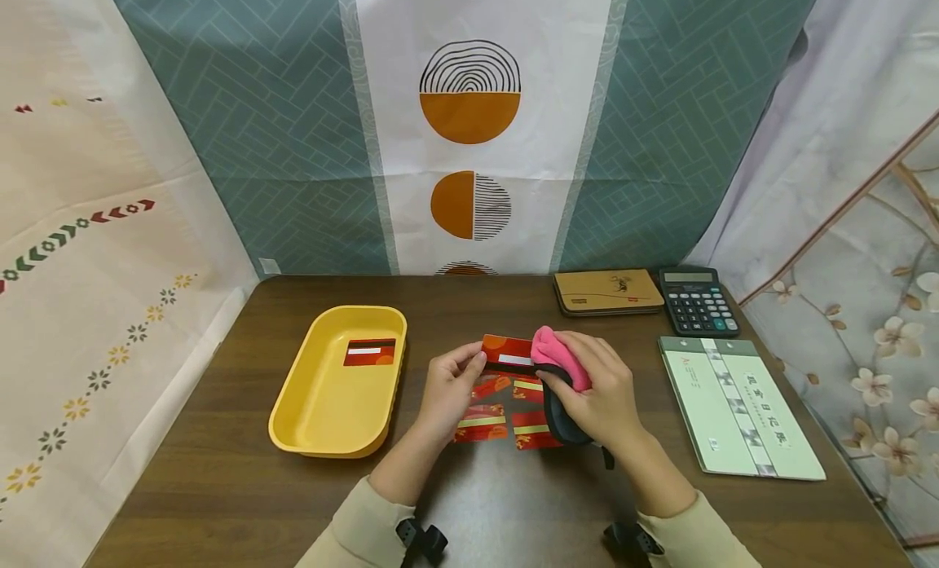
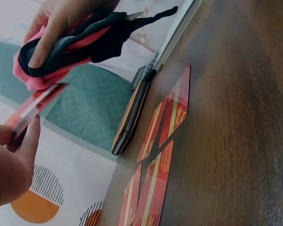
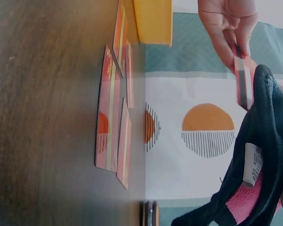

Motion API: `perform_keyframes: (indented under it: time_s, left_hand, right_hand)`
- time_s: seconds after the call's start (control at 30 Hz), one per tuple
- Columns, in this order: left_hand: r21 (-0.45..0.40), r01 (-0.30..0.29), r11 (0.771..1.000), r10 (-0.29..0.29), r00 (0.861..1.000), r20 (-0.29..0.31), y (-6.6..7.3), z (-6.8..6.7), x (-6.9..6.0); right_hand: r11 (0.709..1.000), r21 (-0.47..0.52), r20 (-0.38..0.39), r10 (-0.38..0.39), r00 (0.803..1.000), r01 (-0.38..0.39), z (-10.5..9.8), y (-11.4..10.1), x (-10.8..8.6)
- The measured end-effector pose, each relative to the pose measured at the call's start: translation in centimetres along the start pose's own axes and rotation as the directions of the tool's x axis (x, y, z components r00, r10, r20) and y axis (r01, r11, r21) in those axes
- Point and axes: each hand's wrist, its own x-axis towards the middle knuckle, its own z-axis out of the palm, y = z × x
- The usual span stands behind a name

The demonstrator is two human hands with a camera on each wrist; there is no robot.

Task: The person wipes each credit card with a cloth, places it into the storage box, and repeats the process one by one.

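Note:
My left hand (image 1: 446,393) pinches one end of a red card (image 1: 508,350), held up above the table with its black stripe and white strip showing. In my right hand (image 1: 603,389) is a pink and dark cloth (image 1: 559,358), a white tag visible on it in the right wrist view. The cloth's pink part meets the card's right end in the head view. Under the hands, several red cards with a pale gold stripe, such as this card (image 1: 481,423), lie in two rows. Another red card (image 1: 370,353) is inside the yellow tray (image 1: 323,447) on the left.
On the right lies a pale green notebook (image 1: 734,413), with a black calculator (image 1: 698,303) behind it. A tan notebook (image 1: 609,291) sits at the table's back edge. The brown table (image 1: 220,503) ends at a hanging patterned cloth (image 1: 293,144).

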Motion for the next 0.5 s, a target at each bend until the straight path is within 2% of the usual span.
perform_keyframes:
  time_s: [0.1,0.23,0.37,0.5]
  left_hand:
    - [-0.085,0.02,0.996,-0.015,0.999,0.052,0.2,0.1,-0.2]
    - [-0.19,0.035,0.981,-0.022,0.997,0.075,0.3,0.5,-0.4]
    - [-0.189,0.011,0.982,0.008,0.995,0.102,0.1,1.2,-0.3]
    - [-0.139,-0.035,0.99,0.058,0.984,0.166,0.0,2.0,-0.2]
  right_hand:
    - [1.0,-0.018,-0.002,0.016,1.0,-0.016,-0.2,0.0,-0.1]
    - [0.999,-0.047,-0.008,0.017,1.0,-0.017,-0.3,0.0,-0.2]
    - [0.993,-0.111,-0.007,0.036,0.999,-0.036,0.1,-0.3,-0.2]
    - [0.995,-0.098,0.021,0.02,1.0,-0.018,1.1,-1.2,-0.1]
